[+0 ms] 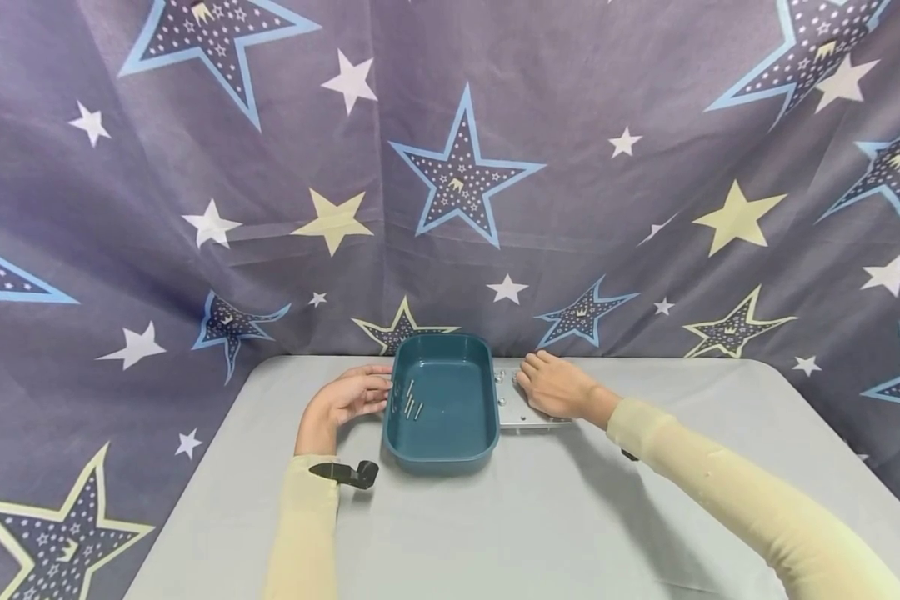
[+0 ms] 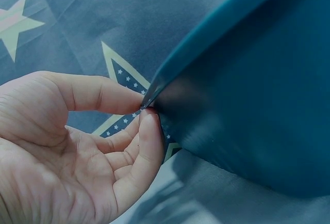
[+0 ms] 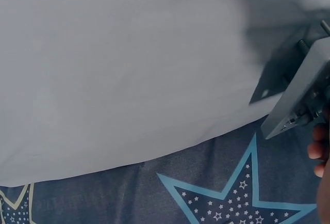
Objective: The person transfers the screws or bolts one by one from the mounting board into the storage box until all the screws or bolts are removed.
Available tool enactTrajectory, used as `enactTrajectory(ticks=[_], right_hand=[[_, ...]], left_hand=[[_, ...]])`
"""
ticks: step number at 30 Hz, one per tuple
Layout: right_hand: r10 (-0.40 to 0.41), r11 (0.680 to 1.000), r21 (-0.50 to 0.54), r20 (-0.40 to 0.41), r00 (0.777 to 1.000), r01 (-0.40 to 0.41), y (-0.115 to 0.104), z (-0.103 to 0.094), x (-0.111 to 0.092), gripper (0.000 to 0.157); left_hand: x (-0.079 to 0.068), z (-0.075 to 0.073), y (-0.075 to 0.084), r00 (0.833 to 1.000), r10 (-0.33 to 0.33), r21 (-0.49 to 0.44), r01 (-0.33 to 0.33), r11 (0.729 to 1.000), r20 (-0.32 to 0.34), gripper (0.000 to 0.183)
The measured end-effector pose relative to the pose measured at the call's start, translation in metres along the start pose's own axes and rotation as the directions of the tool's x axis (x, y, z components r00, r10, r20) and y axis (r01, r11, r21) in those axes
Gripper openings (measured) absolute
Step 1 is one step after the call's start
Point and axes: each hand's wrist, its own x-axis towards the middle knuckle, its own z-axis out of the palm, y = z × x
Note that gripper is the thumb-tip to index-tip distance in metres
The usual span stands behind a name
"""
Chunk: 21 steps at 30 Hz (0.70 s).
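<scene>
From my screen I saw the left hand [image 1: 348, 394] pinching the side rim of the blue tray [image 1: 457, 408] between thumb and finger. The left wrist camera showed that pinch; from the head, the fingertips were hard to see. The right hand [image 1: 562, 390] lay over the metal plate [image 1: 512, 410], just right of the tray. It hid part of the plate, and I couldn't tell if its fingers pinched anything. The right wrist camera cut off most of both, but showed screw ends [image 3: 303, 46] under the plate, which the head camera missed. Thin metal pins [image 1: 410, 407], too small to name surely, lay in the tray. Behind the gray table [image 1: 435, 542] hung a starry cloth [image 1: 480, 275].
</scene>
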Motion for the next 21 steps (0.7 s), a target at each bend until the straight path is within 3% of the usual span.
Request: enactTrajectory(ticks=[7,14,21], right_hand=[[-0.022,1.000,0.000,0.029,0.999,0.022,0.001,-0.004,0.002,0.018],[-0.031,0.999,-0.019,0.108,0.994,0.033,0.000,-0.010,0.005,0.020],[-0.029,1.000,0.007,0.093,0.995,0.028,-0.001,-0.009,0.004,0.014]], left_hand=[[0.002,-0.001,0.000,1.000,0.000,0.010,0.000,1.000,-0.004,0.056],[0.002,-0.002,0.000,1.000,-0.002,0.015,0.002,1.000,-0.013,0.055],[0.002,-0.001,-0.001,1.000,-0.004,0.012,0.004,1.000,-0.017,0.054]])
